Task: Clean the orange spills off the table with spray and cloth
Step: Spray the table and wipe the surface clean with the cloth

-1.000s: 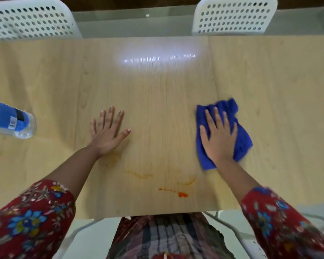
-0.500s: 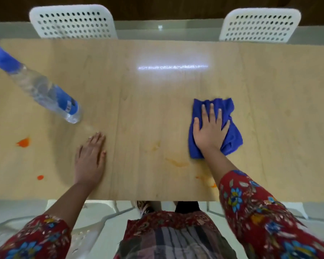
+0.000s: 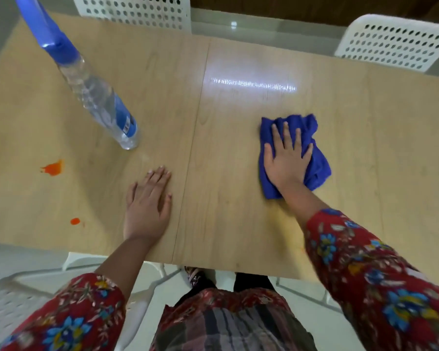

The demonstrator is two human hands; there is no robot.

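Two spills wait on the wooden table (image 3: 226, 198): an orange splash (image 3: 52, 168) toward its left end and a smaller orange drop (image 3: 75, 221) nearer the front edge, both unwiped. They lie just left of the person's left hand (image 3: 147, 206), which rests palm-down with fingers straight and together, holding nothing. The spray bottle (image 3: 99, 102) stands beyond that hand, base on the table and blue nozzle pointing up and away to the left, well within the left hand's reach. The blue cloth (image 3: 319, 168) sits bunched on the table's right half, well apart from both spills. The right hand (image 3: 285, 160) presses it flat with splayed fingers, not gripping it. Any wipe must therefore carry the cloth leftward past the centre seam. A faint orange trace may linger by the right forearm at the front edge, though blur makes that uncertain.
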